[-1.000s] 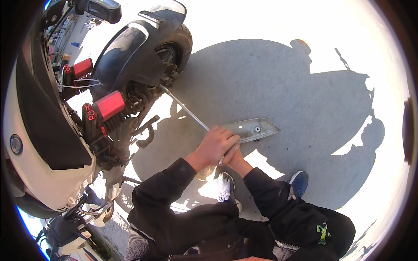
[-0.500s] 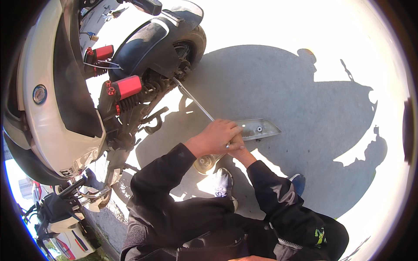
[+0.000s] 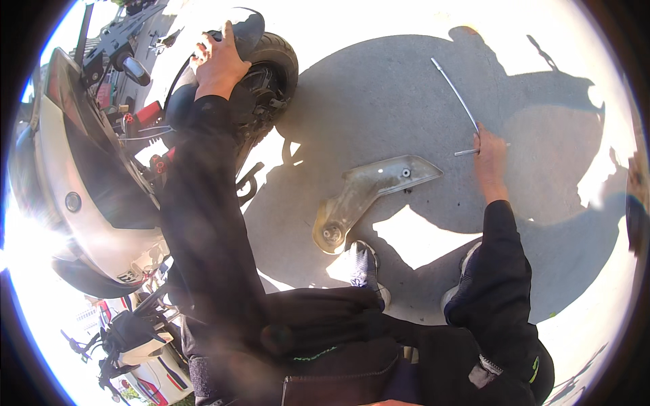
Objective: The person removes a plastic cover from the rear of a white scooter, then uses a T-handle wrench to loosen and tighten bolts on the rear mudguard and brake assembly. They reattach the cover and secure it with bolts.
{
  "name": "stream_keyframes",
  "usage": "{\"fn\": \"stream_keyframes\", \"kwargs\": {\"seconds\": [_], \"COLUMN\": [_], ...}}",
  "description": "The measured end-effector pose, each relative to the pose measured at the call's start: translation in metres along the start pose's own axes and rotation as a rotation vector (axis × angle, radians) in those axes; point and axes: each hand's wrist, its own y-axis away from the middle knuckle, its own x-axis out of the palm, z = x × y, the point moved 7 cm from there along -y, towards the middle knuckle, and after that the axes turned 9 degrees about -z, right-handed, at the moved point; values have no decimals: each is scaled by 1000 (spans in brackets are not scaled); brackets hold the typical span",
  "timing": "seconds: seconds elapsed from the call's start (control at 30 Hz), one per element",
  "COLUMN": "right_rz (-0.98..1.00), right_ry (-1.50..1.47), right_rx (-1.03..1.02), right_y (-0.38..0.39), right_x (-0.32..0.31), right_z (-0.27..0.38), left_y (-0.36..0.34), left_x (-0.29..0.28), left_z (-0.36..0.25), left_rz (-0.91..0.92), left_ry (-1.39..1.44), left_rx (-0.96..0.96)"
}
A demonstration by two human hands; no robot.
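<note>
My left hand (image 3: pixel 217 64) rests with spread, bent fingers on the black fender (image 3: pixel 254 24) over the scooter's wheel (image 3: pixel 281 57). Out to the right, my right hand (image 3: pixel 491 155) grips a silver T-shaped wrench (image 3: pixel 455 94) by its crossbar end, the long shaft angled up-left over the ground. A metal bracket (image 3: pixel 362 186), bent with a rounded lower end, lies on the concrete between my arms. Red-and-black shock absorbers (image 3: pixel 145 115) show behind my left sleeve, partly hidden.
The white and black scooter body (image 3: pixel 81 176) fills the left side. Another white and red scooter (image 3: pixel 149 365) stands at lower left. My shoes (image 3: pixel 365 271) are below the bracket on the shaded concrete ground (image 3: pixel 372 88).
Both hands were together on the wrench by the wheel. My left hand has left it and moved up to the fender; my right hand has carried the wrench away to the right.
</note>
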Motion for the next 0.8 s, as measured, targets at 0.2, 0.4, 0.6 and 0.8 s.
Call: {"fn": "stream_keyframes", "kwargs": {"seconds": [0.2, 0.4, 0.6, 0.8], "right_rz": [233, 273, 215, 151], "right_ry": [-23, -46, -29, 84], "right_rx": [-2, 52, 48, 65], "right_y": [21, 25, 29, 31], "right_x": [10, 27, 34, 34], "right_z": [-7, -14, -10, -24], "left_y": [-12, -6, 0, 16], "left_x": [10, -21, -32, -38], "left_z": [-7, -21, -21, -42], "left_rz": [144, 158, 152, 32], "left_ry": [25, 23, 96, 159], "left_rx": [118, 191, 160, 170]}}
